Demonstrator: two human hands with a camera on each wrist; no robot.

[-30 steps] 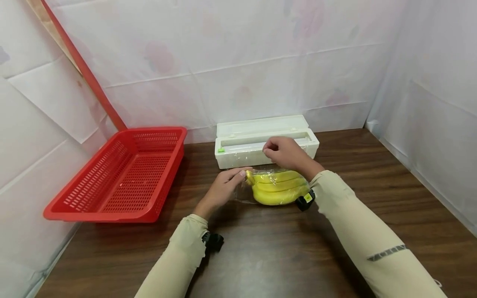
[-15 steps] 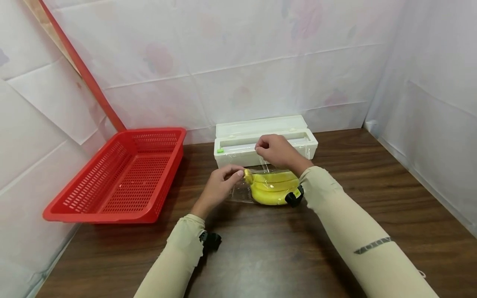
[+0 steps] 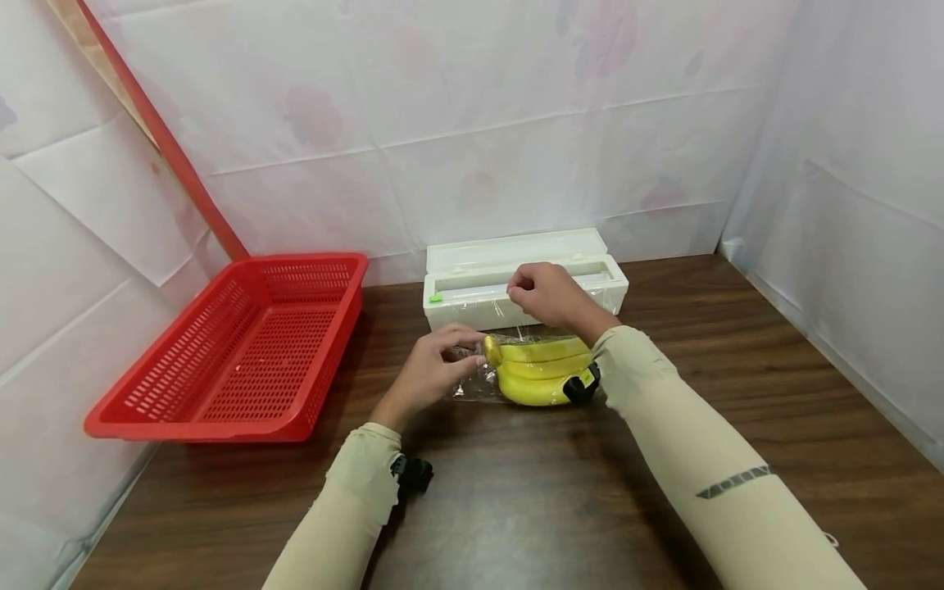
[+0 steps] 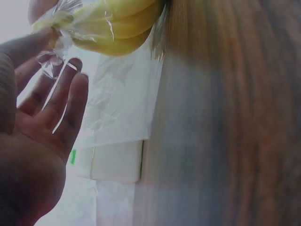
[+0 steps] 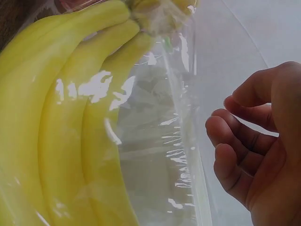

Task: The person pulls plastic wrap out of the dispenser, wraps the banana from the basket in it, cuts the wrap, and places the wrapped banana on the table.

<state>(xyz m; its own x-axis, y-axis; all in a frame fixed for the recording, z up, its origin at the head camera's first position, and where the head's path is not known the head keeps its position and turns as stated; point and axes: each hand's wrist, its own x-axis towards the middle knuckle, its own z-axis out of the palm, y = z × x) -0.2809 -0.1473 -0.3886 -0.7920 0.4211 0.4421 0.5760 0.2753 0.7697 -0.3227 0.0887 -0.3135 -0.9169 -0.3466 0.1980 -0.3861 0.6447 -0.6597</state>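
A bunch of yellow bananas (image 3: 542, 373) under clear cling film (image 4: 115, 94) lies on the table, its stem end to the left. My left hand (image 3: 431, 369) is at the stem, its thumb and forefinger around it, pinching bunched cling film there; the other fingers are spread in the left wrist view. My right hand (image 3: 549, 295) is above the bananas, in front of the white cling film box (image 3: 472, 311). Its fingers are curled, and in the right wrist view nothing shows between them. Glinting film lies just beside those fingers.
The box's lid (image 3: 516, 250) is raised at the back, with a white roll inside and a green slider (image 3: 436, 298) at its front left. A red perforated basket (image 3: 229, 430) stands on the left of the brown table (image 3: 501, 508). Sheeted walls (image 3: 457, 123) rise behind and on both sides.
My right hand has shifted left and slightly up over the box. My left thumb has moved down, widening the gap from the forefinger at the stem. The bananas have moved slightly left.
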